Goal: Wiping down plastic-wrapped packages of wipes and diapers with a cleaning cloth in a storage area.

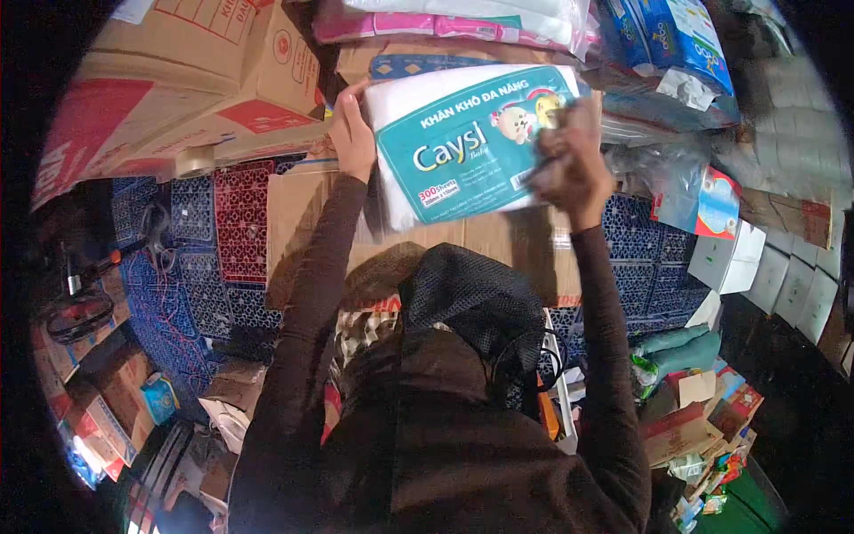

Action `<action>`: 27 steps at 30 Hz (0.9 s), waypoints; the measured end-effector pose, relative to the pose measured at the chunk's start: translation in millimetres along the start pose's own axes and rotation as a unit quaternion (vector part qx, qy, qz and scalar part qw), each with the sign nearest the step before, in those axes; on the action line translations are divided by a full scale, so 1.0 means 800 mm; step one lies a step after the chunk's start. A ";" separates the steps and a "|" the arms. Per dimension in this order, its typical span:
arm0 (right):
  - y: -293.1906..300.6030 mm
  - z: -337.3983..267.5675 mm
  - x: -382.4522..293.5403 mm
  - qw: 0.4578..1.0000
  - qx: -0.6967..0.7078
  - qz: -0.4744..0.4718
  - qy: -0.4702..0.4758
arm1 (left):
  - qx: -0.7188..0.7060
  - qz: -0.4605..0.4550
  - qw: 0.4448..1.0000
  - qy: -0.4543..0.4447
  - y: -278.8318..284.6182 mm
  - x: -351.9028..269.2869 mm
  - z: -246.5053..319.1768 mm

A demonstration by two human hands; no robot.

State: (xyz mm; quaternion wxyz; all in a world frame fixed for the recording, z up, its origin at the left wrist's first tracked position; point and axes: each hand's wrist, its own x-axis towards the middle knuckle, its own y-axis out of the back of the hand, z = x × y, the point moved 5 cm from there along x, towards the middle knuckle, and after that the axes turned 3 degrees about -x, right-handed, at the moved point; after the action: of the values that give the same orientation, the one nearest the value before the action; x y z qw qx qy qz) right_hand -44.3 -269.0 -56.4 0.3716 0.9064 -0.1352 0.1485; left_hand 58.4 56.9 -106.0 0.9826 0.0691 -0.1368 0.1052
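Note:
A white pack of Caysi dry wipes (467, 143) with a teal label is held up in front of me, slightly tilted. My left hand (352, 133) grips its left end, thumb and fingers along the edge. Over the pack's right end is my right hand (577, 160), blurred and with fingers curled. Whether those fingers hold the pack or only pass in front of it is unclear. Below the pack is a cardboard box (460, 233), partly hidden by the pack, my forearms and a black mesh bag (474, 287) near my lap.
Large cartons (193, 73) stand at the upper left, with a tape roll (195, 161) by them. Plastic-wrapped packs (454, 23) and blue packages (674, 47) lie across the top. White boxes (727, 257) are at right. Patterned mats (247, 227) cover the floor.

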 end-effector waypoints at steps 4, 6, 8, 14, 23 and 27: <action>0.035 0.063 -0.003 0.972 0.035 0.113 -0.205 | 0.037 0.015 0.998 -0.049 0.000 0.005 0.003; 0.034 0.077 -0.003 0.965 0.001 0.067 -0.253 | 0.073 0.038 0.991 -0.108 0.008 0.001 0.013; 0.038 0.095 0.005 0.952 -0.036 0.027 -0.302 | 0.386 0.026 0.915 -0.111 0.002 -0.007 0.039; 0.019 0.107 0.035 0.945 -0.014 -0.068 -0.319 | 0.218 0.008 0.972 0.091 -0.004 -0.002 0.068; 0.047 0.027 0.013 0.858 0.409 0.116 -0.288 | -0.177 0.222 0.955 -0.091 0.034 -0.010 0.168; 0.008 0.012 -0.007 0.867 0.377 0.137 -0.296 | -0.305 0.280 0.896 0.161 0.044 -0.073 0.083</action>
State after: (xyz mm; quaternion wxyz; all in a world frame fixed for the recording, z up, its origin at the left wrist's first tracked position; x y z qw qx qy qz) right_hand -50.5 -279.2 -60.8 -0.0796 0.9514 -0.2951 -0.0376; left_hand -21.4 68.8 -55.7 0.8938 -0.2935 -0.0154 0.3387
